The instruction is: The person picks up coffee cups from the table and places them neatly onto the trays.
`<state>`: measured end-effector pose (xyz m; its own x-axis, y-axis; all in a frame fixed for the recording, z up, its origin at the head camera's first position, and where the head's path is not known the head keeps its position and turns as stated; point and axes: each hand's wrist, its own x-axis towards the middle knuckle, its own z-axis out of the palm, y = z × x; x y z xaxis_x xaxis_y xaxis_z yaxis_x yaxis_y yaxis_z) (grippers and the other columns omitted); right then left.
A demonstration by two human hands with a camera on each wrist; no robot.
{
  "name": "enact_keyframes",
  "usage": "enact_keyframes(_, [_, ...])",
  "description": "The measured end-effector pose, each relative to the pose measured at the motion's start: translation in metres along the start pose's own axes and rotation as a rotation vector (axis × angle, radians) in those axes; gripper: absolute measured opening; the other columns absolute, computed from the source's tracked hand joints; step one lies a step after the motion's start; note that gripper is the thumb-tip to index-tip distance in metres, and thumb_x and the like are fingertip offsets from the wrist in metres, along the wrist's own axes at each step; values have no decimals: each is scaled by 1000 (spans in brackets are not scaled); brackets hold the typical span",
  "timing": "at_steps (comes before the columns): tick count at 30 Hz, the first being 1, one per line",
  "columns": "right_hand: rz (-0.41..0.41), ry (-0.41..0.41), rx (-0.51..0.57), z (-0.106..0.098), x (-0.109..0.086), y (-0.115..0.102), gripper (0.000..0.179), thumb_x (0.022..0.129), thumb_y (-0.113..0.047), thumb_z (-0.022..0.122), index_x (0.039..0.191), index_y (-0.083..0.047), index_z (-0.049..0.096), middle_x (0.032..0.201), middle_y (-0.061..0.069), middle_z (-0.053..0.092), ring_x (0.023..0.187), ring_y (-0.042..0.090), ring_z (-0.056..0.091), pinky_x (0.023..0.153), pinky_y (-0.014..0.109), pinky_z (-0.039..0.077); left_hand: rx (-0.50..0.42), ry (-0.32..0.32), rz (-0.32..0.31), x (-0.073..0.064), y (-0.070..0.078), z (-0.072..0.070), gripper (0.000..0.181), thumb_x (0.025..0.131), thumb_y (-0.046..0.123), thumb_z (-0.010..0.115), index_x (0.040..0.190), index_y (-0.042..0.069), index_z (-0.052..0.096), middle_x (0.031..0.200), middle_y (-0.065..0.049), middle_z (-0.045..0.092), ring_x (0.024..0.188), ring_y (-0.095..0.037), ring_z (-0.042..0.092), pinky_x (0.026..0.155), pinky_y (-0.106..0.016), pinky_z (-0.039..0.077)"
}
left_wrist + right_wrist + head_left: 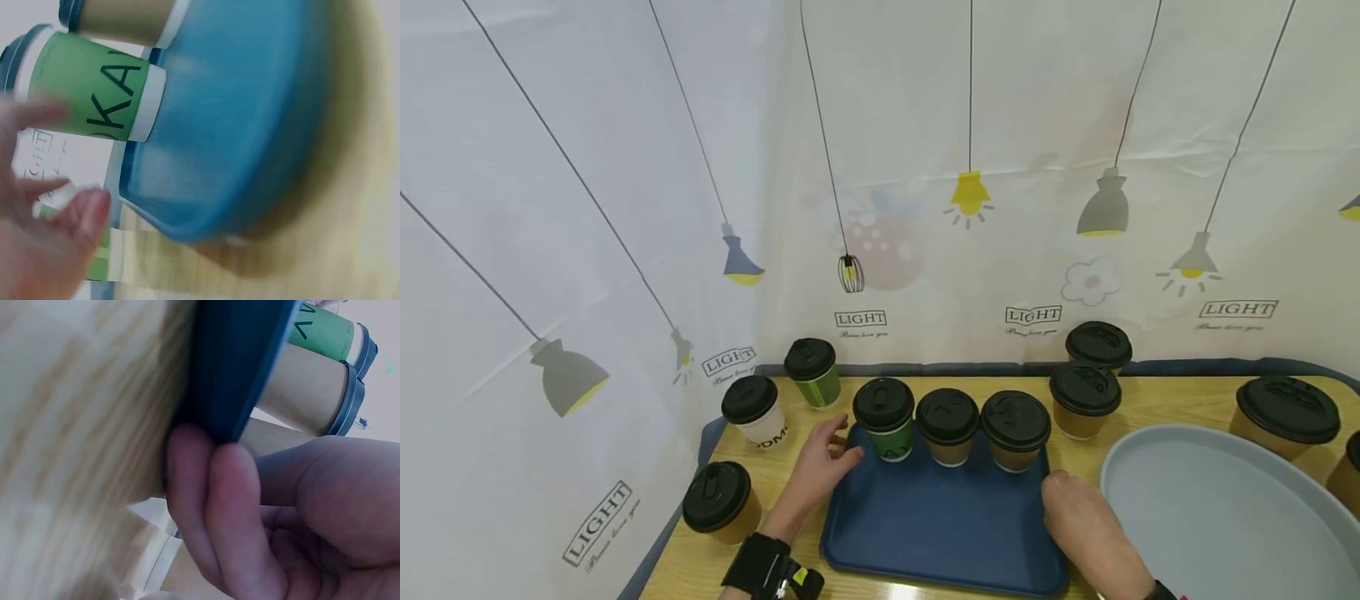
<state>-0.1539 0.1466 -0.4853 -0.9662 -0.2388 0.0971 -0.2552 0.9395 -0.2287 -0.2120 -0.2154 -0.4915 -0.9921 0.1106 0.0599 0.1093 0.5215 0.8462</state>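
Note:
A dark blue tray [947, 521] lies on the wooden table. Along its far edge stand a green cup [891, 442] and two brown cups [951, 450], [1013, 457], all with black lids. My left hand [822, 460] is at the tray's far left corner beside the green cup. In the left wrist view its fingers [87, 215] are spread and loosely bent, with nothing held. At the tray's right side my right hand [1086, 521] grips the rim; in the right wrist view the fingertips [234, 475] press against the tray's edge.
Left of the tray stand a brown cup [722, 504], a white cup [758, 412] and another green cup [816, 383]. Brown cups [1078, 417] stand beyond its far right corner. A round grey tray [1217, 517] lies at right, near a larger brown cup [1277, 437]. A printed curtain [917, 125] hangs behind.

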Motion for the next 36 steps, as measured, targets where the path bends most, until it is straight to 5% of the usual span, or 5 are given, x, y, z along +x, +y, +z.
enact_keyframes(3, [1, 6, 3, -1, 0, 0, 22, 84, 12, 62, 68, -1, 56, 65, 10, 53, 58, 32, 61, 53, 46, 54, 209, 41, -36, -8, -2, -2, 51, 94, 15, 70, 137, -11, 57, 120, -22, 59, 101, -33, 62, 85, -49, 55])
enact_keyframes(6, [0, 11, 5, -1, 0, 1, 20, 83, 12, 62, 68, -1, 57, 65, 11, 54, 59, 33, 61, 53, 47, 54, 284, 22, -63, -13, -3, -3, 44, 92, 9, 70, 130, -11, 61, 110, -19, 63, 95, -31, 65, 80, -48, 56])
enact_keyframes(12, [-11, 37, -7, -2, 2, 2, 27, 84, 12, 62, 65, -6, 54, 63, 9, 50, 57, 30, 58, 53, 45, 52, 302, 16, -30, -10, -4, -4, 33, 87, -4, 70, 120, -6, 68, 101, -13, 70, 88, -27, 69, 73, -41, 58])
enact_keyframes(25, [22, 81, -23, -6, 18, 8, 30, 88, 10, 62, 64, -6, 55, 62, 11, 53, 55, 30, 58, 51, 46, 52, 308, 83, -44, 1, -1, 4, 30, 86, -2, 72, 115, -6, 72, 96, -10, 71, 81, -18, 66, 69, -36, 56])
enact_keyframes(36, [-18, 99, -38, -5, -3, 3, 25, 80, 12, 67, 64, -6, 60, 61, 11, 59, 56, 32, 61, 51, 46, 54, 265, 78, -59, 2, -8, 6, 33, 88, -2, 70, 121, -6, 71, 100, -11, 71, 86, -22, 69, 70, -36, 57])
